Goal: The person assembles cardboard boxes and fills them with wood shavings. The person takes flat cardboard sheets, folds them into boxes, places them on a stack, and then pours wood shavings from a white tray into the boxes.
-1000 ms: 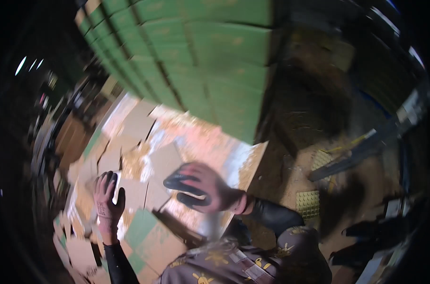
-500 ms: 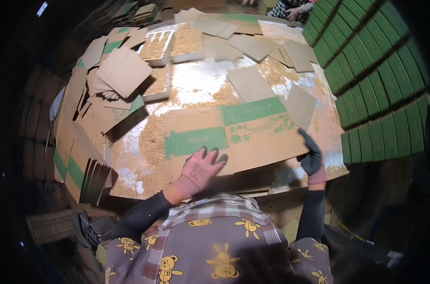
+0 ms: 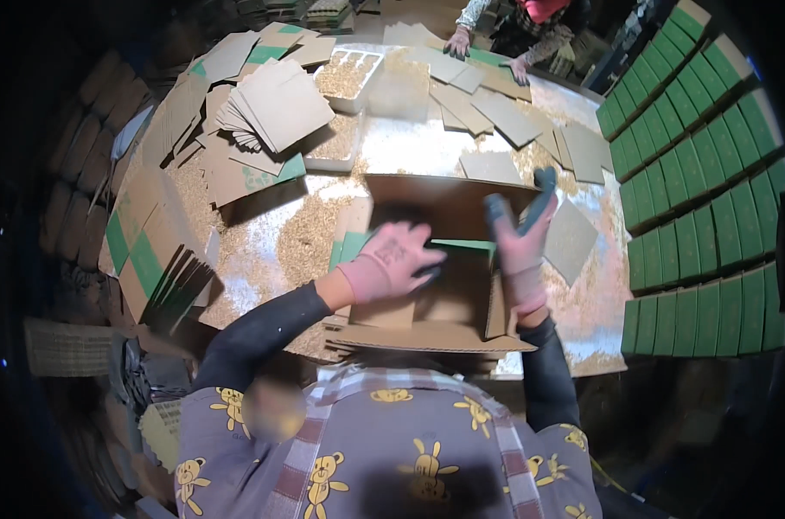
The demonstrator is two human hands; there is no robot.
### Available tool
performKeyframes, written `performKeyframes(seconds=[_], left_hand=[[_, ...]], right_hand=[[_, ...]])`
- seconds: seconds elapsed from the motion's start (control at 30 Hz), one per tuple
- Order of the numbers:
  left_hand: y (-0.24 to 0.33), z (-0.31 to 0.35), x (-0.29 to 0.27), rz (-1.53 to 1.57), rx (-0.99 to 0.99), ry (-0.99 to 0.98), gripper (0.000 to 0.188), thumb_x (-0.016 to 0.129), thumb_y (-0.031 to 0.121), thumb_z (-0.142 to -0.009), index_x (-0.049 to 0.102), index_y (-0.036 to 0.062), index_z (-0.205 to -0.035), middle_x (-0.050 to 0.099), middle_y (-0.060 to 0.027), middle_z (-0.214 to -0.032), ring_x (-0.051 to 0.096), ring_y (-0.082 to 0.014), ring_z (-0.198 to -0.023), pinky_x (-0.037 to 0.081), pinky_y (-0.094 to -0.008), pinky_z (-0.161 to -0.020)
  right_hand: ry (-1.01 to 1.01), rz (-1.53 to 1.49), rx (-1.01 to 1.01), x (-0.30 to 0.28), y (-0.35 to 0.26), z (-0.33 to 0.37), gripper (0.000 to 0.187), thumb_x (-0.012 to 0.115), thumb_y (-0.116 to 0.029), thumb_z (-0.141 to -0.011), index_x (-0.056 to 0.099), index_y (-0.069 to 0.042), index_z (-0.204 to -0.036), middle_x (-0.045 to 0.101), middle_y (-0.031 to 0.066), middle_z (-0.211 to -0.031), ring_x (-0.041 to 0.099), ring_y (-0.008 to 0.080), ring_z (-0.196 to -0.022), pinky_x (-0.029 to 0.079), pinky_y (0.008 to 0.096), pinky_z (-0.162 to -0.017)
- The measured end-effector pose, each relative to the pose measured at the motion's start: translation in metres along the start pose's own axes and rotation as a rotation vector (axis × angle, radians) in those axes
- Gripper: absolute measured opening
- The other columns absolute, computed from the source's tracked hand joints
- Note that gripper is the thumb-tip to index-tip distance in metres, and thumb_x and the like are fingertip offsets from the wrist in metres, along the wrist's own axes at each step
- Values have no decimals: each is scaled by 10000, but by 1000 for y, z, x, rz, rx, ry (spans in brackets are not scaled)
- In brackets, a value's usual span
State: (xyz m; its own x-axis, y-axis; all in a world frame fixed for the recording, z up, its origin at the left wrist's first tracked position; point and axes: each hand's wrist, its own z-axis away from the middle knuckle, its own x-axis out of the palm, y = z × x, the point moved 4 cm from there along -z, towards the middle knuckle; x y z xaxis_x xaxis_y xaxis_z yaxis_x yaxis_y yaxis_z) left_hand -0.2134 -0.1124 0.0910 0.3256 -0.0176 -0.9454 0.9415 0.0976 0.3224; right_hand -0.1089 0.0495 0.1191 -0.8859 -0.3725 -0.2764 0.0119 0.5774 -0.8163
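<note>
Our box [image 3: 451, 298] lies open at the centre of the frame, its brown inside facing us. The far wall stands up, the near one runs along just in front of our shirt [image 3: 384, 432], and a green strip shows inside, between our hands.

Our left hand [image 3: 396, 261], in a pink glove with dark fingertips, reaches over the box's left end with its fingers spread apart; we see nothing clamped in it. Our right hand [image 3: 522, 246] is at the box's far right corner, thumb and fingers apart. Motion blurs it, so we cannot tell whether it pinches the cardboard.

Beneath lies a pale table [image 3: 401, 147] strewn with tan flakes [image 3: 310, 238]. A grey sheet [image 3: 571, 240] lies just right of our right hand. At the upper left of the frame we have a fanned pile of sheets [image 3: 284, 104] beside a white tray [image 3: 351, 105]; green boxes [image 3: 704, 208] stand in rows along the right. At the top, a co-worker [image 3: 544, 39] rests both gloved hands on cardboard.
</note>
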Motion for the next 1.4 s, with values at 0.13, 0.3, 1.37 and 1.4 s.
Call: performKeyframes(seconds=[0.13,0.3,1.37,1.4], left_hand=[[-29,58,-33,-177,139,-149,644,765,325,-722,570,202,-1324,323,-213,-1484,274,-429,-1386,257,-489,-1135],[-58,56,27,577,-223,181,973,797,317,-703,276,133,-1504,124,-264,-1541,278,-420,-1388,302,-456,-1121],[-78,101,16,676,-792,480,663,556,108,-849,314,46,-1463,503,-262,-1320,526,-443,-1144,469,-444,-940],[-82,94,12,703,-827,429,663,567,101,-849,315,22,-1457,515,-262,-1312,516,-437,-1179,456,-431,-969]], right_hand=[[-293,929,-207,-1,63,20,777,805,-360,-658,501,-62,-1308,303,208,-1431,221,454,-1374,146,652,-1104],[-280,781,-414,9,9,-14,578,786,-337,-657,591,-76,-1135,473,161,-1244,438,357,-1179,291,546,-1040],[-987,-460,615,301,173,-135,379,586,-354,-949,580,-136,-1260,575,36,-1046,584,156,-931,479,297,-795],[-1007,-556,762,354,202,-140,391,555,-475,-935,589,-213,-1222,540,17,-1001,576,149,-871,480,328,-753]])
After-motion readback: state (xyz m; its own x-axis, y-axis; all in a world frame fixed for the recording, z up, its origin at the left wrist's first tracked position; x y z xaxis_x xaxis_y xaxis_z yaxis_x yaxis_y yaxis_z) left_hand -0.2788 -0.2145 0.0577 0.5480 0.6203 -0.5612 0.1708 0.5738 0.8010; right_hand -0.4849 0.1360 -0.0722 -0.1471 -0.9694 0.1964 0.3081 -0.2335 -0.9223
